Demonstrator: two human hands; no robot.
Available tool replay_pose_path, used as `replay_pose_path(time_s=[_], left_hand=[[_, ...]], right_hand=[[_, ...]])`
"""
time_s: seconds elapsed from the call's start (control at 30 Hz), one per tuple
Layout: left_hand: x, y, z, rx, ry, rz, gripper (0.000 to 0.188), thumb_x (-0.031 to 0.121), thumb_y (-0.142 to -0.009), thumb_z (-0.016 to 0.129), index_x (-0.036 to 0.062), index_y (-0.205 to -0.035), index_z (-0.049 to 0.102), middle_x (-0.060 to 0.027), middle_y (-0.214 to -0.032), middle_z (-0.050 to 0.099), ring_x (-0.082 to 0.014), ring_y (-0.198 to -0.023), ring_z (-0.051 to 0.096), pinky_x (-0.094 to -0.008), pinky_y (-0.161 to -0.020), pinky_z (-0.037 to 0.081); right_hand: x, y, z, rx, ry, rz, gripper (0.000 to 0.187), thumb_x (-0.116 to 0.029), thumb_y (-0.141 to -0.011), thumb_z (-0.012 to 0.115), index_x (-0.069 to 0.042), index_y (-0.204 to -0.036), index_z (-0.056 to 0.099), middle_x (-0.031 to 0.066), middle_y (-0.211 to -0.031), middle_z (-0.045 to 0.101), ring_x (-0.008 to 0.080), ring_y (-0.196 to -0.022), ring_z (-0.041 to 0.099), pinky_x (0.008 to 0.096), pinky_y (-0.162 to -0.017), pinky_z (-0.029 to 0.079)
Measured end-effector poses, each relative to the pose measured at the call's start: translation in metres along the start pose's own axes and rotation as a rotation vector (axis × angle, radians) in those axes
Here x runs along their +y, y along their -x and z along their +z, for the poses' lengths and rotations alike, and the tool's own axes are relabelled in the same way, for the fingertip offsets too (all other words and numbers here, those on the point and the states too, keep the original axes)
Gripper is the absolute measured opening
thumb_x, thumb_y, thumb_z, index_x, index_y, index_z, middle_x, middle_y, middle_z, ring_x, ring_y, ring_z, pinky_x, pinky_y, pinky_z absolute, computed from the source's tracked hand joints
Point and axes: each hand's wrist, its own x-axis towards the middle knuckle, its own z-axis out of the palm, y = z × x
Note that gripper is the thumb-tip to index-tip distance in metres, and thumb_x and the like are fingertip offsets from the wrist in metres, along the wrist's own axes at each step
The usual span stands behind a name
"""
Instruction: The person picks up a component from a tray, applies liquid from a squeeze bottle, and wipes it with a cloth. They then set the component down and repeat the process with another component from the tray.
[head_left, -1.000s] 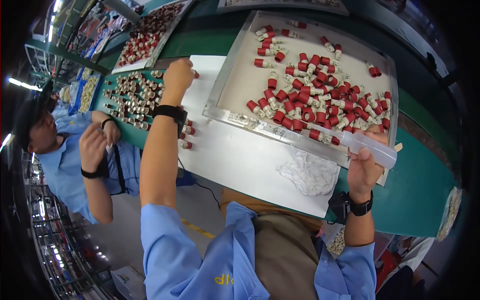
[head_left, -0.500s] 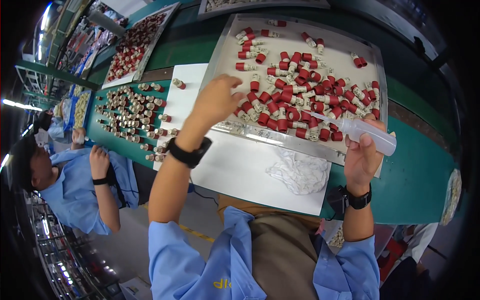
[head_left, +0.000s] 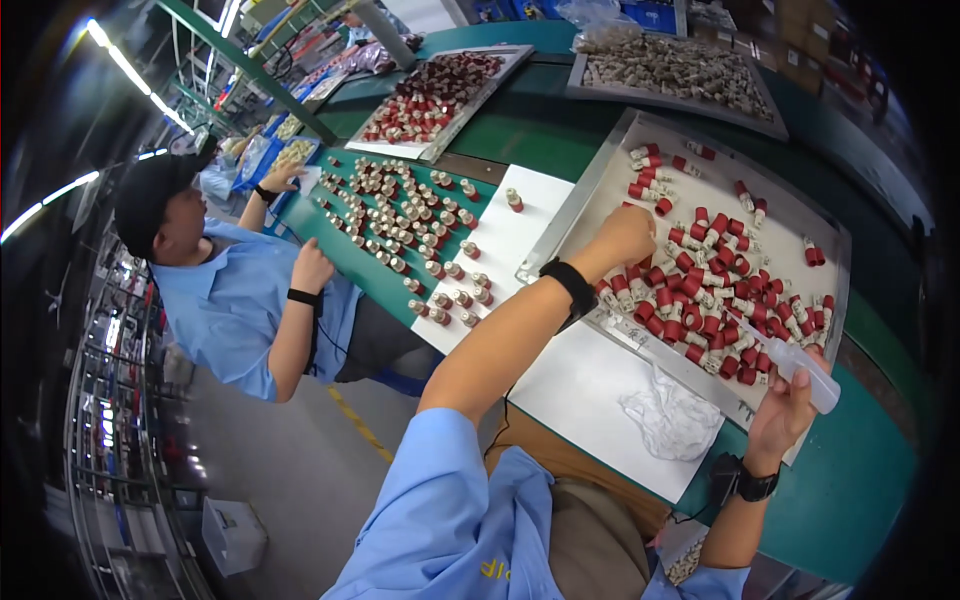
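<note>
My left hand (head_left: 628, 238) reaches over the left part of a metal-rimmed tray (head_left: 655, 352), its fingers curled down among small red-and-cream cylindrical pieces (head_left: 712, 262). Its fingertips are partly hidden, so what they grip, if anything, cannot be made out. In my right hand (head_left: 785, 412), at the tray's front right corner, is a translucent squeeze bottle (head_left: 806, 374). The bottle lies tilted, its thin nozzle pointing left and away over the heaped pieces. Dark bands circle both my wrists.
A crumpled white cloth (head_left: 668, 412) lies on a white sheet (head_left: 560, 385) before the tray. Many pieces (head_left: 400, 215) stand upright on the green bench to the left, beside a co-worker in a blue shirt (head_left: 225, 320). Farther back are a red-filled tray (head_left: 425, 105) and a grey-filled tray (head_left: 675, 75).
The view has swung left, shifting the scene rightward. My left hand has moved from the tray's left edge in over the pieces, its fingers now curled closed. The bottle stays in my right hand.
</note>
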Motion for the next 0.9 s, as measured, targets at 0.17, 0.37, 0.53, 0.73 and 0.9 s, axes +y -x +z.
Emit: replay_pose_path(time_s=[0.17, 0.37, 0.53, 0.73, 0.9], left_hand=[[-0.007, 0.03, -0.015, 0.037, -0.224, 0.152, 0.009, 0.008, -0.068, 0.061, 0.0019, -0.075, 0.063, -0.0185, -0.073, 0.062, -0.0325, -0.074, 0.06, -0.0372, -0.068, 0.048], [-0.018, 0.055, -0.015, 0.251, -0.203, 0.191, 0.014, 0.01, -0.069, 0.064, -0.0029, -0.075, 0.06, -0.0188, -0.071, 0.06, -0.0313, -0.07, 0.06, -0.0346, -0.066, 0.049], [0.028, 0.148, -0.04, 0.383, 0.584, -0.08, 0.014, -0.002, -0.075, 0.06, -0.0054, -0.087, 0.056, -0.016, -0.074, 0.061, -0.0204, -0.07, 0.063, -0.028, -0.058, 0.051], [0.034, 0.184, 0.025, 0.714, 0.614, 0.034, 0.021, -0.009, -0.07, 0.063, -0.0039, -0.089, 0.055, -0.0135, -0.082, 0.057, -0.0181, -0.066, 0.06, -0.0229, -0.054, 0.051], [0.038, 0.187, 0.037, 0.8, 0.369, 0.192, 0.025, -0.012, -0.066, 0.065, -0.0033, -0.088, 0.055, -0.0134, -0.084, 0.055, -0.0193, -0.063, 0.057, -0.0229, -0.051, 0.05]], right_hand=[[0.0, 0.001, -0.003, -0.001, -0.001, -0.004, 0.038, -0.02, -0.078, 0.062, 0.001, -0.106, 0.046, 0.007, -0.092, 0.05, 0.0088, -0.069, 0.044, 0.0191, -0.056, 0.037], [-0.001, 0.004, 0.005, -0.039, -0.027, -0.007, 0.035, -0.02, -0.08, 0.061, -0.001, -0.105, 0.047, 0.005, -0.088, 0.05, 0.0074, -0.064, 0.043, 0.0209, -0.058, 0.037], [-0.011, 0.01, 0.014, -0.016, 0.026, 0.011, 0.038, -0.026, -0.077, 0.064, -0.003, -0.102, 0.047, 0.0041, -0.089, 0.049, 0.006, -0.061, 0.043, 0.0214, -0.06, 0.037], [-0.001, 0.022, 0.023, -0.269, 0.168, -0.152, 0.045, -0.032, -0.068, 0.073, -0.007, -0.095, 0.047, 0.005, -0.092, 0.044, 0.0123, -0.075, 0.048, 0.0243, -0.067, 0.041], [-0.004, 0.029, 0.015, -0.454, 0.278, -0.148, 0.045, -0.029, -0.064, 0.076, -0.007, -0.092, 0.047, 0.0057, -0.092, 0.043, 0.016, -0.082, 0.048, 0.0275, -0.071, 0.043]])
